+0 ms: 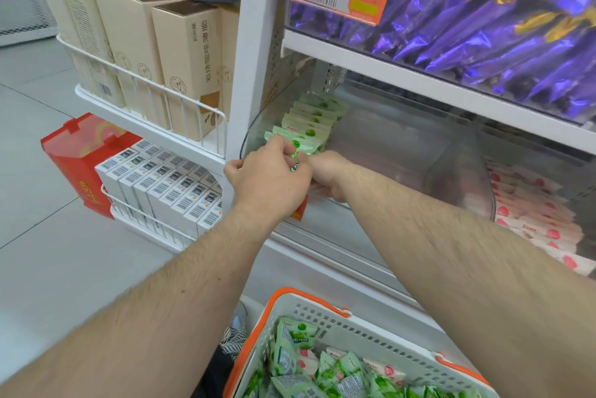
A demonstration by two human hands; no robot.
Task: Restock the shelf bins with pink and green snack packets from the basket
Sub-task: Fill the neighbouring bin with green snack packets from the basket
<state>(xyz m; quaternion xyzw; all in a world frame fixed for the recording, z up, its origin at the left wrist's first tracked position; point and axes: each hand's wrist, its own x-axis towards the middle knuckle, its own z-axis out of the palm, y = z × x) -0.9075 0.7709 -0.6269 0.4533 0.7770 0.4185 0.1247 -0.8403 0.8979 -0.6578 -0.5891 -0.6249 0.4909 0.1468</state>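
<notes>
Clearly only partway: the left hand (269, 177) pinched a green packet (294, 161) at the clear bin (258, 127) beside its short green row (309, 120), the right hand (325, 175) curled with its grip hidden, while the basket (338, 323) was well stocked.

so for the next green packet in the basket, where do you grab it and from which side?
Judging by the pile, take a green packet near the top of the basket by its crimped end, pinching from above. The packets lie loose and overlapping inside high perforated walls, so a side approach looks blocked; the flat end seals stick up and give fingers an edge.
</notes>
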